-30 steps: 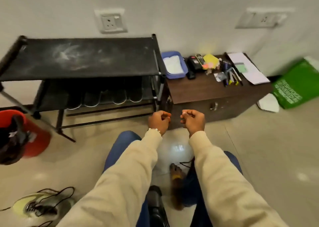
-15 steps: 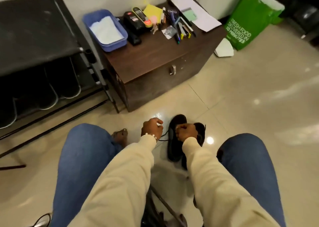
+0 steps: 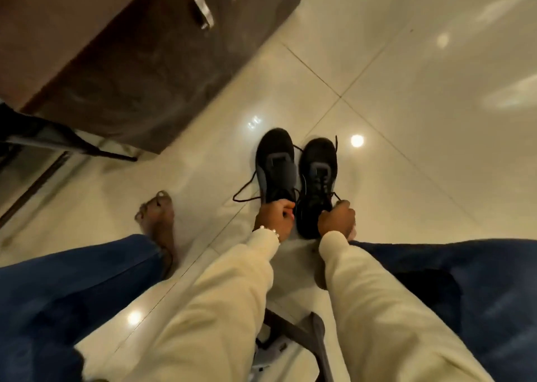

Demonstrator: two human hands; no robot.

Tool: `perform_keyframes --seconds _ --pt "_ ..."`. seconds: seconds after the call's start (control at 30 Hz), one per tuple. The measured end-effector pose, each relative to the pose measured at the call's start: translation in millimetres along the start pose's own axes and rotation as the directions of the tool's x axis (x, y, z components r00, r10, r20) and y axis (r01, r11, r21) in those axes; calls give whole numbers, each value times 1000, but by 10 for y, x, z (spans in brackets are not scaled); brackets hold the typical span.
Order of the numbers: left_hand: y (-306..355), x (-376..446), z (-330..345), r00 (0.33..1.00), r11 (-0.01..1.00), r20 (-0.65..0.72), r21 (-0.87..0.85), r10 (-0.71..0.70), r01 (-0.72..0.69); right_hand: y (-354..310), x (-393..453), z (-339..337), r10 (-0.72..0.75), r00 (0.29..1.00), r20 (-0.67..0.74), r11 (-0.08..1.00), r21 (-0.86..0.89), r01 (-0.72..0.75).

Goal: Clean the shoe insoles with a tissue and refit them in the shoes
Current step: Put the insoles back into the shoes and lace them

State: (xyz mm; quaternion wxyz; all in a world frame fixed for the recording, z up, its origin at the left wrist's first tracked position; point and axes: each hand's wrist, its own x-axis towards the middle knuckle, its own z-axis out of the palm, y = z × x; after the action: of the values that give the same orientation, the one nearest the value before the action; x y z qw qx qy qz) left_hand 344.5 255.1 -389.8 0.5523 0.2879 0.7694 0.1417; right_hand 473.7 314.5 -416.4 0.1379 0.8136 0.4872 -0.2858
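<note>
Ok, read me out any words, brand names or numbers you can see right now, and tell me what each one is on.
None can be read.
Left shoe: grey panels, no legible brand.
Right shoe: grey patch, no legible mark.
Cabinet: blurred, no lettering.
Floor: light glints only, no text.

We count two black shoes: one on the left [image 3: 275,166] and one on the right [image 3: 318,178], side by side on the floor. We count two hands, the left hand [image 3: 274,217] at the heel of the left shoe and the right hand [image 3: 337,219] at the heel of the right shoe. We count two cream sleeves, one left [image 3: 220,294] and one right [image 3: 377,309], and one beaded bracelet [image 3: 268,230]. We see two legs in blue trousers, left [image 3: 72,288] and right [image 3: 465,280], and one bare foot [image 3: 157,216]. There is one brown cabinet [image 3: 139,62] with one metal handle [image 3: 202,11].
</note>
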Motion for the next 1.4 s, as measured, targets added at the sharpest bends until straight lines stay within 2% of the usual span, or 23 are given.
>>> perform_keyframes --seconds 0.13,0.4,0.5,0.63,0.73,0.83,1.0,1.13,1.23,1.4 --pt "1 280 351 992 997 126 72 20 -30 143 401 201 28 996 85 995 -94 -20" --pt "-29 432 587 961 991 251 98 -116 94 148 536 265 -100 990 96 965 -233 120" --pt "66 375 531 970 990 216 110 -114 92 140 520 188 -130 988 85 966 -213 146" --pt "258 152 366 981 994 161 -7 -109 112 59 340 -142 -203 978 56 966 -149 209" --pt "449 -46 219 987 990 130 -92 -92 104 -9 112 -478 -183 983 14 980 -83 183" --pt "694 -383 -48 998 992 59 -120 -28 35 -122 -249 -862 -198 980 -33 980 -12 198" --pt "943 -1069 -582 984 970 -166 -225 57 -94 -404 -965 -1421 -348 928 -131 928 92 361" --pt "946 -1602 -1036 910 914 -407 -338 72 -223 -694 -1627 -1752 -507 839 -196 841 102 532" --pt "884 -1933 -1393 851 867 -521 -389 73 -313 -938 -2097 -1881 -604 760 -240 764 99 638" --pt "706 -2286 -2019 738 822 -670 -377 75 -426 -1370 -2736 -1952 -712 642 -284 637 123 761"
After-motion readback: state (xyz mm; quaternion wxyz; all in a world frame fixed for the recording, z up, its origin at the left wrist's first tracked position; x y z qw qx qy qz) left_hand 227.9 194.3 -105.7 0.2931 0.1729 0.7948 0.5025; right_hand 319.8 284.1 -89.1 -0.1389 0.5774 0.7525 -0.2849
